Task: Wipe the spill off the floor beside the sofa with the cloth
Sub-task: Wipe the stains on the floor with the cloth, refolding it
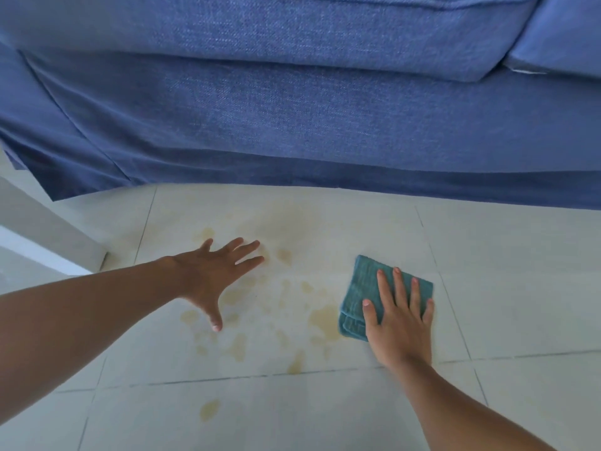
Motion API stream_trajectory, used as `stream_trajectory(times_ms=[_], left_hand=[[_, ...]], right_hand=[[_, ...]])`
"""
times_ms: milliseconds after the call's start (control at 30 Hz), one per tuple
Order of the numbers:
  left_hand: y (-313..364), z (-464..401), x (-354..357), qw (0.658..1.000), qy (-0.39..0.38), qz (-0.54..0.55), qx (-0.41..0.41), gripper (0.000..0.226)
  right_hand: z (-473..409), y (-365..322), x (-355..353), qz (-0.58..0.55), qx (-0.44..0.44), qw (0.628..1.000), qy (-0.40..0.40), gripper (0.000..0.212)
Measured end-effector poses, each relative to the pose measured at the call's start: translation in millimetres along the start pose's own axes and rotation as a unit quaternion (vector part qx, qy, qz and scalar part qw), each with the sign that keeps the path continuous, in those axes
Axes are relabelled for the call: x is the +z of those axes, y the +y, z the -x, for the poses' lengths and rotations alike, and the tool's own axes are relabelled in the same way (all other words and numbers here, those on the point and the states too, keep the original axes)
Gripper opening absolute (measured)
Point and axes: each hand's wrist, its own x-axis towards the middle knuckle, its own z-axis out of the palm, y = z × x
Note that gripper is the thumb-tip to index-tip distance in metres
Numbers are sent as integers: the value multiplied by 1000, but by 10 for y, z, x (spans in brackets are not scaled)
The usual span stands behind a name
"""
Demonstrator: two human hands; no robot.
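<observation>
A folded teal cloth (361, 288) lies flat on the pale tiled floor (504, 288), just right of the spill. My right hand (401, 315) rests palm down on top of it, fingers spread, covering its near right part. The spill (322, 317) is a scatter of yellowish blotches and drops across the tiles in front of the blue sofa (292, 109). My left hand (211, 275) is open with fingers apart, flat over the left part of the spill; whether it touches the floor is unclear.
The sofa's blue fabric front spans the whole upper view, its lower edge reaching the floor. A white wall or furniture corner (48, 242) stands at the left. One separate yellow drop (209, 409) lies nearer to me.
</observation>
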Motion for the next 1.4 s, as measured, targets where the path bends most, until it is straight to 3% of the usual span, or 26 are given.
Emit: stream_trajectory(times_ms=[267, 433, 767, 867, 967, 1133, 1333, 1400], left_hand=[[-29, 91, 42, 1000, 0, 10, -17, 146], [-72, 167, 134, 998, -5, 33, -48, 149], [-88, 177, 255, 993, -8, 67, -92, 143], [-123, 180, 267, 991, -9, 94, -97, 146], [-96, 163, 231, 991, -5, 97, -97, 148], [-81, 149, 184, 991, 4, 77, -105, 151], [-55, 121, 200, 991, -13, 73, -107, 154], [-79, 131, 187, 992, -13, 77, -97, 155]], right_hand=[[828, -303, 216, -48, 116, 992, 20, 72], [963, -678, 267, -64, 134, 989, 9, 76], [7, -712, 17, -39, 66, 997, -13, 71], [270, -728, 100, -26, -36, 999, -5, 69], [802, -201, 155, 7, -113, 993, -27, 71], [620, 194, 111, 7, 98, 995, 4, 74], [932, -236, 193, -48, 262, 964, 15, 70], [1072, -512, 235, -58, 255, 965, 19, 70]])
